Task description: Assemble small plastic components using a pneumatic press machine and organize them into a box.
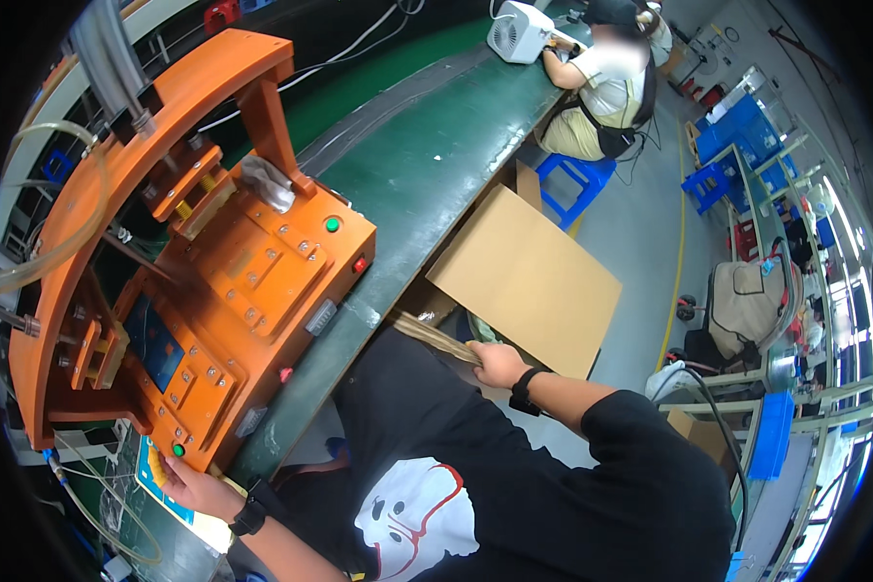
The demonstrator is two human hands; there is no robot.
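An orange press machine (262,281) with two side-by-side stations stands on the green workbench at the left. My left hand (199,492) is at its near corner, just below a green button (178,450). The thumb is close to that button and the fingers reach out, with yellow at their tips; I see nothing held, though part of the fingers is hidden. Beside the bench, my right hand (501,366) is closed on the end of a cardboard flap (435,338) of an open box. A large flap (529,276) of this box slants outward beyond the hand.
The green workbench (427,145) runs away to the far right. A person (601,97) sits there on a blue stool (574,184), next to a white fan-like device (520,32). Clear hoses (97,194) hang by the press. Racks and a beige bag (737,308) stand at the right.
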